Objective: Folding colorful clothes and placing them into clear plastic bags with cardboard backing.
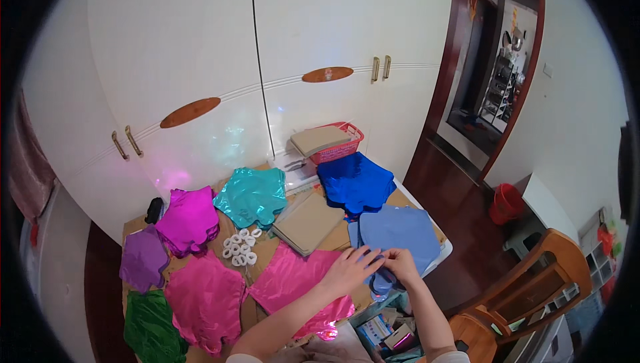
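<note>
At the table's front right, a stack of light blue foil sheets (403,233) with lobed edges lies flat. My left hand (352,270) rests over its near left edge, fingers stretched and slightly spread. Close beside it my right hand (400,264) is closed in a pinch on a light blue foil sheet, whose lower part (381,284) hangs at the table edge. What lies under my fingertips is partly hidden. Shiny pink foil sheets (283,280) lie under and beside my left forearm. Behind my left hand sits a stack of tan cardboard sheets (309,223).
Around the table lie dark blue (357,183), teal (251,196), magenta (189,220), purple (143,258) and green (155,326) foil stacks, plus white rings (240,248). A red basket (340,142) stands at the back. A wooden chair (527,290) and an open box (390,333) are nearby.
</note>
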{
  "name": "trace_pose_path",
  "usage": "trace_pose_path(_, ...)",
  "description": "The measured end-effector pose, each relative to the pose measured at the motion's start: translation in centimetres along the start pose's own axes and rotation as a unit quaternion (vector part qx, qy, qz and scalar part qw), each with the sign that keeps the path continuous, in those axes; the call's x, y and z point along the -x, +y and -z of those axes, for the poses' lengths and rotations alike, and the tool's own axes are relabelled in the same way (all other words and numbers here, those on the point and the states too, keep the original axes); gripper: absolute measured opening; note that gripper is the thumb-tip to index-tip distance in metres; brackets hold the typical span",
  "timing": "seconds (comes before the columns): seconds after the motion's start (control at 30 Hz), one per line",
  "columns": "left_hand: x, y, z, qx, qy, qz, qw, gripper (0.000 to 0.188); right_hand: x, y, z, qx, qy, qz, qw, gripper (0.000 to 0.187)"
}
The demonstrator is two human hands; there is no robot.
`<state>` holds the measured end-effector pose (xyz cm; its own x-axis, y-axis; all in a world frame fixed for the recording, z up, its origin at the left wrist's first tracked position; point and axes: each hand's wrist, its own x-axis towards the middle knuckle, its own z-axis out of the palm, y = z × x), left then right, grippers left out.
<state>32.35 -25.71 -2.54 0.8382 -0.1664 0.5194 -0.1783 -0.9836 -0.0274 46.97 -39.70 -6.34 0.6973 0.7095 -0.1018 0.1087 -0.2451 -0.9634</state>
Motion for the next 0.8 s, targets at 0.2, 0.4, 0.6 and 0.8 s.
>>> trace_pose_path(0.2,0.2,-0.7,-0.8,-0.031,-0.07,-0.051,0.996,0.023,0.3,-1.6,2.2,-0.13,0.039,-0.058,0.989,0.006)
trace_pose_path(0.4,1.6,-0.8,-3.6,0.019,-0.099,-0.011,0.995,0.021,-1.4,2.9,16.4,-0.302,0.229,0.047,0.924,0.013)
trace_pose_path(0.6,1.5,-0.7,-3.6,0.031,-0.109,-0.002,0.994,0.026,-2.6,-9.9,20.6,-0.047,0.456,0.273,0.846,0.019)
trace_pose_path(0.8,1.0,-1.4,-3.6,0.095,-0.134,0.006,0.986,0.036,-15.2,-12.9,8.3,0.521,0.166,0.282,0.789,0.021)
